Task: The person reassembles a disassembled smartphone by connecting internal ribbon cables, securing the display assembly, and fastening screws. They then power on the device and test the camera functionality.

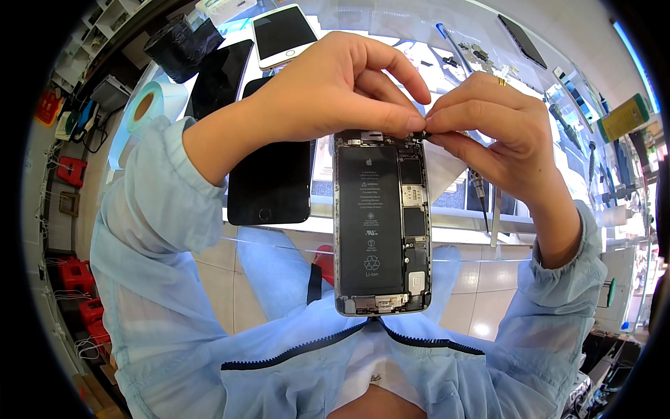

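An opened smartphone (pixel 370 216) faces up in front of me with its screen off, its black battery (pixel 370 220) and inner boards exposed. Its lower part reaches past the table's front edge. At the top right corner of this phone both hands meet. My left hand (pixel 342 91) comes over the top edge, thumb pressed at the corner, the other fingers curled above. Thumb and fingers of my right hand (pixel 499 129) pinch at the same corner. Whether a tiny part sits between the fingertips is hidden. Left of it lies a black phone screen (pixel 271 185), partly under my left wrist.
A white-framed phone (pixel 285 35), another dark phone (pixel 218 77) and a tape roll (pixel 145 105) lie at the left. On the right are a screwdriver (pixel 478 185), tweezers (pixel 496 216), small parts (pixel 481 52) and a dark phone (pixel 522 40). The glass table edge (pixel 279 247) runs before my lap.
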A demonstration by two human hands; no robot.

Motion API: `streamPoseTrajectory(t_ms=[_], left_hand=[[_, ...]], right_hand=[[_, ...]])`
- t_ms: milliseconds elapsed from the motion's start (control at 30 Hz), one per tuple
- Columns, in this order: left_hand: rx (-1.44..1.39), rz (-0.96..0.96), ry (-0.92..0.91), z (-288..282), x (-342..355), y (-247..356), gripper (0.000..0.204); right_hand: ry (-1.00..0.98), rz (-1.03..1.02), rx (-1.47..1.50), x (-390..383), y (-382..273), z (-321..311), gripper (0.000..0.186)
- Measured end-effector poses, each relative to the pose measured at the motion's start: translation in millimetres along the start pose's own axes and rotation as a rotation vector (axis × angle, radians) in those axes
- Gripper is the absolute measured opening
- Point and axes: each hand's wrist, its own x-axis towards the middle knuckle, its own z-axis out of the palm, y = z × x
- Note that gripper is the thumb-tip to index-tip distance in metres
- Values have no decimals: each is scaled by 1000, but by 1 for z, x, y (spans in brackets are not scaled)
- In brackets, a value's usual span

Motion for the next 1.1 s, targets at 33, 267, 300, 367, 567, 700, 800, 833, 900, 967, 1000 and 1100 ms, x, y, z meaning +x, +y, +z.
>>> streamPoseTrajectory(t_ms=[33,267,300,367,567,700,800,833,900,967,1000,1100], left_hand=[[-2,-11,1,-1,0,0,24],[149,-66,97,3,-2,9,25],[154,-67,100,4,-3,9,25],[154,-66,104,5,-3,10,24],[111,-51,94,5,-3,12,22],[145,-28,81,5,-2,12,21],[157,-4,75,6,-2,12,20],[155,7,74,6,-2,11,19],[261,65,73,6,-2,8,17],[372,128,73,6,-2,4,16],[430,161,72,7,-1,2,16],[644,282,66,9,-1,0,17]], right_hand=[[3,-5,-9,0,0,0,21],[39,-46,-126,2,-8,0,23],[41,-51,-140,3,-9,1,23],[44,-61,-166,3,-10,2,23],[50,-67,-167,3,-11,0,28],[73,-59,-184,4,-12,1,31],[77,-32,-187,4,-13,3,32],[71,-10,-176,4,-14,3,31],[59,30,-156,4,-14,2,29],[44,67,-136,2,-10,-1,27],[27,54,-123,1,-7,-1,25],[-16,57,-84,-3,-1,4,21]])
